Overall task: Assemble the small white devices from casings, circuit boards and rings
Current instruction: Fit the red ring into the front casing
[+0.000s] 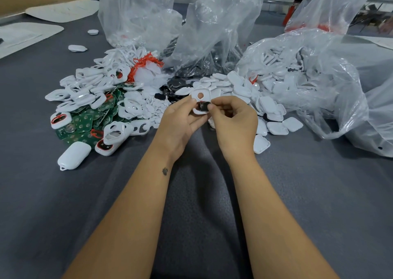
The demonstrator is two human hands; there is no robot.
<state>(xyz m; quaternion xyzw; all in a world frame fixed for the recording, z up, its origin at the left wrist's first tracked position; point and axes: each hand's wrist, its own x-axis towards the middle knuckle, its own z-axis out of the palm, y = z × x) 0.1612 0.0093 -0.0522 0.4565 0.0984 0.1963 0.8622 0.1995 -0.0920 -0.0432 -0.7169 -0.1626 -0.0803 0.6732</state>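
A grey cloth (319,193) covers the table. White casings (276,127) lie heaped beside green circuit boards (85,123) dotted silver, black parts (170,87) and orange-red rings (146,60). The bags (217,23) are clear plastic.

Circuit boards (85,123) lie left of the casings (274,108), bags (214,23) behind.

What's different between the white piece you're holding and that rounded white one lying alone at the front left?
The held casing has a round hole through its face; the closed device shows a smooth, unbroken shell. The held casing is open, with a dark part being fitted in by the left hand and right hand; the closed device lies untouched on the grey cloth. The device also looks thicker. Both are white plastic with rounded corners.
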